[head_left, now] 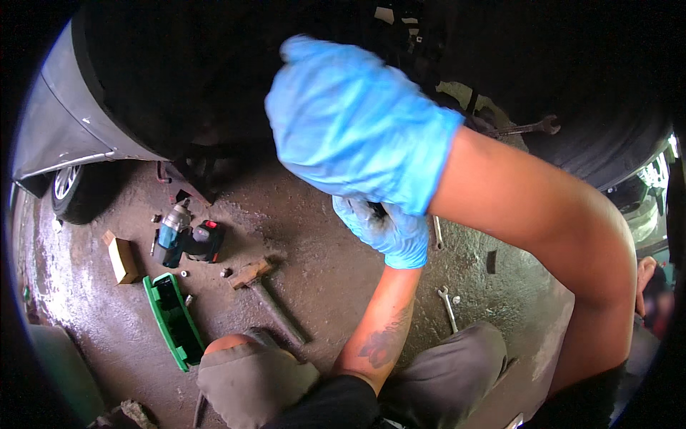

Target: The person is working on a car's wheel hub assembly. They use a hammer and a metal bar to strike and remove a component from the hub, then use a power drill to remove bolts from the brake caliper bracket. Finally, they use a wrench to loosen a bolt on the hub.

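Note:
My right hand (357, 121), in a blue glove, reaches up in front of the car's dark underside. It is slightly blurred, and its fingers are hidden behind the back of the hand. Just below it, partly covered, is my left hand (386, 229), also gloved in blue. Its fingers are curled, with a dark spot between them; what they grip is hidden. Beyond my right wrist an open-ended wrench (529, 129) sticks out to the right, and I cannot tell what holds it. Another wrench (437, 232) shows beside my left hand.
On the floor lie a cordless impact wrench (175, 236), a hammer (268, 297), a small box (121, 259), a green tray (171, 322) and a spanner (449, 309). A grey car panel (71, 107) and wheel (68, 186) stand left, a tyre (600, 154) right. Another person's hand (644, 282) shows at far right.

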